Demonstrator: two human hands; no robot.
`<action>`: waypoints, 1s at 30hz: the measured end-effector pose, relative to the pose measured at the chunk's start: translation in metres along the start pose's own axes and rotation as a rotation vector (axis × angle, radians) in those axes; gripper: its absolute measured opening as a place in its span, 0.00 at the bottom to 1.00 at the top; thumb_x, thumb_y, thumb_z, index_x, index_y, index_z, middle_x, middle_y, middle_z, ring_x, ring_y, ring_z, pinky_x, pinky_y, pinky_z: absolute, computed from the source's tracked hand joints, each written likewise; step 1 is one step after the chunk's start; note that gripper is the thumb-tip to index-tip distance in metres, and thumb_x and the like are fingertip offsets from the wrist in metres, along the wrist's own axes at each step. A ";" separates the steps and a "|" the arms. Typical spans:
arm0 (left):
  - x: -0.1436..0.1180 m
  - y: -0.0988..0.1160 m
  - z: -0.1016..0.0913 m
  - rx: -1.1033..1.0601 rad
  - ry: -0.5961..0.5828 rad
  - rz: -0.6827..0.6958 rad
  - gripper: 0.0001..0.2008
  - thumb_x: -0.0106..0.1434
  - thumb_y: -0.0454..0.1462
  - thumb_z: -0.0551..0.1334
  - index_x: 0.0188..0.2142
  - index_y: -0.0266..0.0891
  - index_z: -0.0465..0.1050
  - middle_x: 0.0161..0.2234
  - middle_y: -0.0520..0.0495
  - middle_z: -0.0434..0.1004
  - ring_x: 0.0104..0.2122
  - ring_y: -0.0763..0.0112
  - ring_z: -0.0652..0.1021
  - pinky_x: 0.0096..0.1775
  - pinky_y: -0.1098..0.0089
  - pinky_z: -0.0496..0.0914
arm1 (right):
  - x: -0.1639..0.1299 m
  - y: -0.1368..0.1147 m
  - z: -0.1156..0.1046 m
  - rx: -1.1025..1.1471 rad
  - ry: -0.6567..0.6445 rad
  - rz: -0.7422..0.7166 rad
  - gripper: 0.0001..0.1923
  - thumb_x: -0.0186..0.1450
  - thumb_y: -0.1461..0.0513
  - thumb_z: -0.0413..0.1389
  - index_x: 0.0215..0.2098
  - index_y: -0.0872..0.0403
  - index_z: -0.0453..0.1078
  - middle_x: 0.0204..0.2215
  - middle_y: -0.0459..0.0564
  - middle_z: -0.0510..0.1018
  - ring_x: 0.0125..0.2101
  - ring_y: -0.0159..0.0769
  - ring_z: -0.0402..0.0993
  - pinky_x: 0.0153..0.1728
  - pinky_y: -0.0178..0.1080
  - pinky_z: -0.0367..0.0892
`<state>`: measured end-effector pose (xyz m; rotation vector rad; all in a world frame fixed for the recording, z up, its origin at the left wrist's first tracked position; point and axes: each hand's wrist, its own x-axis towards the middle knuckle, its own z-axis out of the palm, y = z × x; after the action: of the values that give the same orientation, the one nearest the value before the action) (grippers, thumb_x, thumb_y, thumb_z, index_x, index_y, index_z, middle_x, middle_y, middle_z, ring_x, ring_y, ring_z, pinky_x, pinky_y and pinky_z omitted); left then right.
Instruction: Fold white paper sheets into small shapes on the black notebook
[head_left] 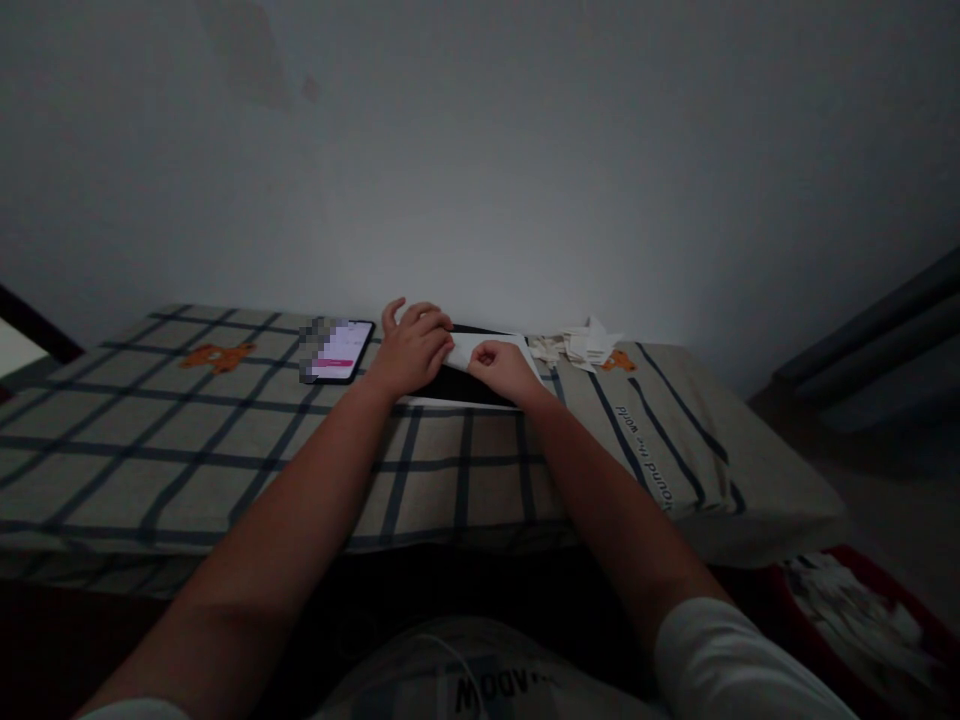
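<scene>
A white sheet of paper (480, 347) lies on a dark flat board (457, 385) on top of a checked pillow (225, 440) near the wall. My left hand (412, 348) rests flat on the paper's left end, fingers pressed down. My right hand (501, 366) is curled on the paper's right part, pinching its edge. Both forearms stretch forward over the pillow.
A phone (341, 351) with a lit screen lies left of my left hand. A heap of folded white paper pieces (577, 345) sits right of the sheet. A red container with white scraps (855, 600) stands at the lower right. A grey wall rises close behind.
</scene>
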<state>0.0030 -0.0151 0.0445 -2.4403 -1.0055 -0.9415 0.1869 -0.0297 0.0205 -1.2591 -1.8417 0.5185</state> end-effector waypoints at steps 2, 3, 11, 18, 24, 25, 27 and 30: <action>-0.001 0.002 -0.001 -0.001 0.010 0.012 0.09 0.61 0.39 0.54 0.34 0.44 0.73 0.47 0.47 0.72 0.53 0.56 0.64 0.56 0.47 0.42 | 0.000 -0.001 0.000 0.005 0.006 -0.021 0.08 0.54 0.60 0.52 0.23 0.56 0.69 0.19 0.44 0.69 0.23 0.29 0.63 0.27 0.33 0.58; -0.001 0.003 0.000 -0.006 0.013 0.034 0.09 0.61 0.39 0.55 0.34 0.44 0.73 0.48 0.48 0.72 0.53 0.56 0.64 0.56 0.47 0.42 | 0.000 -0.002 0.001 0.015 0.010 -0.032 0.08 0.54 0.60 0.52 0.23 0.57 0.69 0.20 0.44 0.69 0.23 0.29 0.63 0.27 0.33 0.58; 0.001 0.010 0.010 -0.058 -0.045 0.147 0.09 0.61 0.36 0.54 0.37 0.43 0.73 0.43 0.47 0.75 0.48 0.58 0.68 0.52 0.49 0.51 | 0.002 0.002 -0.001 0.008 0.020 -0.105 0.08 0.54 0.59 0.55 0.25 0.57 0.70 0.21 0.44 0.71 0.23 0.28 0.63 0.27 0.32 0.59; -0.001 0.001 0.004 -0.055 -0.028 0.072 0.10 0.62 0.37 0.53 0.36 0.42 0.73 0.43 0.45 0.73 0.48 0.57 0.67 0.51 0.48 0.51 | 0.002 0.006 -0.005 -0.103 0.026 -0.123 0.05 0.54 0.62 0.53 0.24 0.57 0.69 0.21 0.44 0.71 0.23 0.28 0.64 0.28 0.32 0.59; -0.002 -0.001 0.003 -0.028 -0.027 0.069 0.11 0.60 0.36 0.52 0.35 0.41 0.73 0.43 0.44 0.73 0.48 0.56 0.67 0.52 0.46 0.49 | 0.001 0.007 -0.005 -0.137 -0.002 -0.117 0.05 0.54 0.63 0.54 0.24 0.57 0.69 0.21 0.44 0.71 0.23 0.28 0.64 0.27 0.31 0.59; -0.002 0.001 0.004 -0.028 -0.025 0.074 0.11 0.60 0.36 0.53 0.36 0.42 0.73 0.44 0.44 0.73 0.48 0.56 0.66 0.53 0.46 0.49 | 0.001 0.007 -0.005 -0.140 0.004 -0.119 0.05 0.54 0.62 0.54 0.24 0.57 0.69 0.21 0.44 0.71 0.23 0.28 0.64 0.27 0.31 0.59; -0.002 0.006 0.006 -0.038 -0.032 0.096 0.10 0.60 0.37 0.54 0.37 0.42 0.73 0.45 0.45 0.73 0.49 0.56 0.66 0.54 0.47 0.48 | 0.002 0.007 -0.004 -0.129 0.013 -0.130 0.06 0.54 0.61 0.54 0.24 0.57 0.69 0.21 0.45 0.71 0.23 0.28 0.65 0.27 0.31 0.59; -0.002 0.013 0.010 -0.059 -0.072 0.137 0.10 0.61 0.37 0.53 0.38 0.43 0.73 0.45 0.46 0.74 0.49 0.58 0.67 0.53 0.49 0.49 | 0.002 0.007 -0.004 -0.106 0.010 -0.151 0.07 0.54 0.60 0.55 0.25 0.58 0.70 0.22 0.45 0.71 0.24 0.28 0.65 0.27 0.31 0.59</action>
<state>0.0156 -0.0194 0.0356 -2.5719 -0.8321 -0.8549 0.1940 -0.0258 0.0182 -1.1775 -1.9591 0.3359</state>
